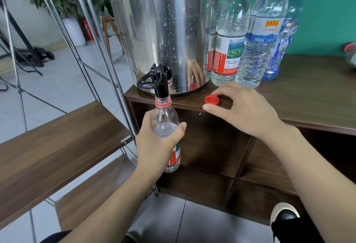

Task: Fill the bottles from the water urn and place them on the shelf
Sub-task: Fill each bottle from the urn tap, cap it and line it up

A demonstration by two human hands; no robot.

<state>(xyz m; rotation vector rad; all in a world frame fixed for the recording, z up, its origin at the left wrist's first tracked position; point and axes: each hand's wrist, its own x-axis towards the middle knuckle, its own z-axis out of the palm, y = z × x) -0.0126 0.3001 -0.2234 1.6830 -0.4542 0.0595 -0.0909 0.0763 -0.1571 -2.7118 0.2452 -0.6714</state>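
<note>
A: That urn (pixel 163 30) is polished metal, mirror-glossy, beaded with droplets. Its tap (pixel 157 77) at six o'clock is shiny black plastic.

B: And the bottle (pixel 165 127) under it?

A: Clear, smooth plastic with a glossy printed label. The cap (pixel 212 100) at three o'clock of its neck is red plastic, ribbed at the side.

B: The cabinet (pixel 308 92)?

A: Dark wood grain, matt. The shelf (pixel 57 146) at nine o'clock has the same wood look on bright metal rods (pixel 107 53).

B: The bottles (pixel 256 36) at the urn's three o'clock?

A: Clear ridged plastic, glossy labels.
</note>
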